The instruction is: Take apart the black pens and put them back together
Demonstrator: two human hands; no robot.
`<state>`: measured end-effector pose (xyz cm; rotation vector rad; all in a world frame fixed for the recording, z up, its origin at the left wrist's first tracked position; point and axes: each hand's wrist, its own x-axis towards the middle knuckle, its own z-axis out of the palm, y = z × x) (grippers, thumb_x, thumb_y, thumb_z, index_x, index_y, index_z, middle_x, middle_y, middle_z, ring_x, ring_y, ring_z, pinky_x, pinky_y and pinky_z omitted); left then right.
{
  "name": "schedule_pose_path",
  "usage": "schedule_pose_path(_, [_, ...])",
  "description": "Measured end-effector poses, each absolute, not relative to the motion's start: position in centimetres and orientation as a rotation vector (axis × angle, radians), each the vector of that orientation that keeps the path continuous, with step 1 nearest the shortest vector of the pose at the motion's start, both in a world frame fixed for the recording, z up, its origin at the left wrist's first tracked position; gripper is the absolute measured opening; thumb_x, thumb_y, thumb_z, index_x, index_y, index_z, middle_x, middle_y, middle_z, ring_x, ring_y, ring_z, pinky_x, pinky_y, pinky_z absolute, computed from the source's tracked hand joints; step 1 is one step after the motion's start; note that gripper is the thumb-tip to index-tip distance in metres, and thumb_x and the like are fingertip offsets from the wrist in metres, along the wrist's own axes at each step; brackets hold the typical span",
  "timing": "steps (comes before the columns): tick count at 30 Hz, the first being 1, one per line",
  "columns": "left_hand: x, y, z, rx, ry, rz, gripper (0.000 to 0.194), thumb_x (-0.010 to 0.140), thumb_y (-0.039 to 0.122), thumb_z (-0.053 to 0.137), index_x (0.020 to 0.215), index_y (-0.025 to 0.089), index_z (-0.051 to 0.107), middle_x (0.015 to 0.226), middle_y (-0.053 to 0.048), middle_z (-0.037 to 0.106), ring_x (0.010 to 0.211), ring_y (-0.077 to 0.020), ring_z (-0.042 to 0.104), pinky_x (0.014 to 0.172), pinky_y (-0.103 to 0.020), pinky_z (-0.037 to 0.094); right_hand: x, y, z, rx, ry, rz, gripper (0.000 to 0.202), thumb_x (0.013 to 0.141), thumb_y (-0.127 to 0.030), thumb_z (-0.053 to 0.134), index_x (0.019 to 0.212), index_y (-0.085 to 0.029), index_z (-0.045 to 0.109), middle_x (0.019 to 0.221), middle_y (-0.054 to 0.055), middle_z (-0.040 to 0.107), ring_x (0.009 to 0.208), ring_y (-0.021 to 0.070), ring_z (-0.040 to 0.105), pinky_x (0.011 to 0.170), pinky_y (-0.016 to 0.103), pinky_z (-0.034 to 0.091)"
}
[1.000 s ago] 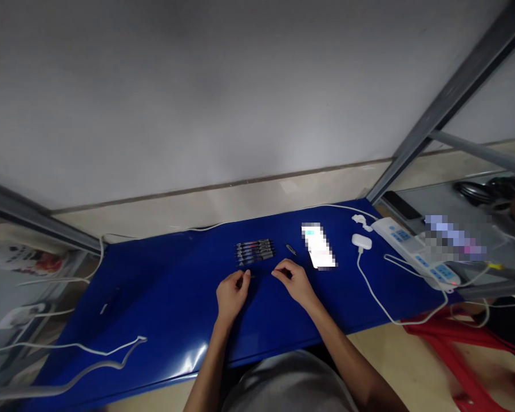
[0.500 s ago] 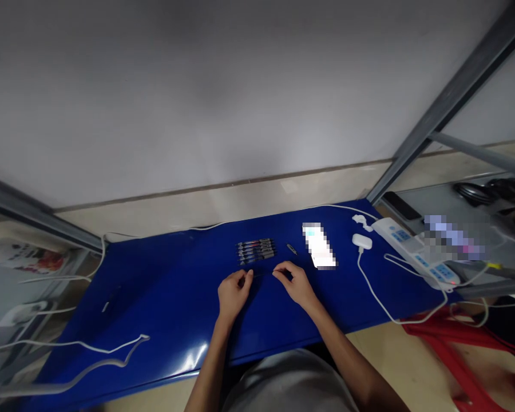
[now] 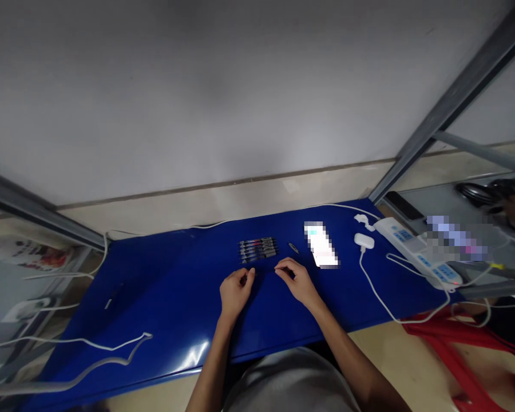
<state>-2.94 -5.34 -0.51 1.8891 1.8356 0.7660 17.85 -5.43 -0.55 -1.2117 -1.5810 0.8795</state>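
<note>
Pens [image 3: 258, 250] lie side by side on the blue tabletop [image 3: 167, 303], just beyond the L hand [image 3: 235, 293] & R hand [image 3: 300, 283]. Prob. light, stiff, w/ smooth barrels that may roll or slip; not very fragile. Best grip: mid-barrel, thumb vs. fingertip, 1 at a time. Hands apart from each other, thumbs near fingertips on both; can't tell if either's pinching something thin, too dark b/w them.
</note>
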Motion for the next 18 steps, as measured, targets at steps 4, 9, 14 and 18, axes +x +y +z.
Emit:
schedule_pose_path(4, [-2.88, -5.36, -0.45, 1.877, 1.832, 0.776, 0.048, 0.093, 0.052, 0.043, 0.059, 0.018, 0.049, 0.056, 0.003, 0.05, 0.056, -0.0098, 0.045, 0.055, -0.023, 0.026, 17.79, -5.45, -0.57, -1.226, -1.564, 0.892, 0.021, 0.093, -0.032, 0.057, 0.08, -0.02, 0.068, 0.082, 0.004, 0.066, 0.074, 0.0169, 0.062, 0.068, 0.029, 0.047])
schedule_pose_path(9, [-2.86, -5.34, -0.5, 1.881, 1.832, 0.785, 0.048, 0.093, 0.051, 0.043, 0.059, 0.018, 0.047, 0.057, 0.003, 0.05, 0.056, -0.0095, 0.045, 0.055, -0.023, 0.026, 17.71, -5.46, -0.4, -1.245, -1.565, 0.881, 0.024, 0.094, -0.032, 0.055, 0.077, -0.02, 0.067, 0.081, 0.004, 0.065, 0.074, 0.0176, 0.062, 0.068, 0.029, 0.048])
schedule_pose_path(14, [-2.92, -5.28, -0.58, 1.877, 1.845, 0.776, 0.047, 0.093, 0.051, 0.042, 0.06, 0.018, 0.048, 0.056, 0.003, 0.05, 0.056, -0.0098, 0.045, 0.055, -0.023, 0.025, 17.7, -5.26, -0.52, -1.221, -1.556, 0.869, 0.015, 0.093, -0.029, 0.056, 0.095, -0.022, 0.069, 0.097, 0.006, 0.067, 0.082, 0.0186, 0.063, 0.073, 0.03, 0.049])
schedule_pose_path(18, [-2.91, -5.27, -0.51, 1.874, 1.839, 0.777, 0.048, 0.094, 0.051, 0.041, 0.06, 0.018, 0.046, 0.057, 0.003, 0.049, 0.056, -0.01, 0.045, 0.055, -0.023, 0.026, 17.71, -5.2, -0.65, -1.272, -1.573, 0.869, 0.016, 0.093, -0.031, 0.056, 0.09, -0.021, 0.069, 0.086, 0.004, 0.068, 0.076, 0.0181, 0.062, 0.068, 0.029, 0.047])
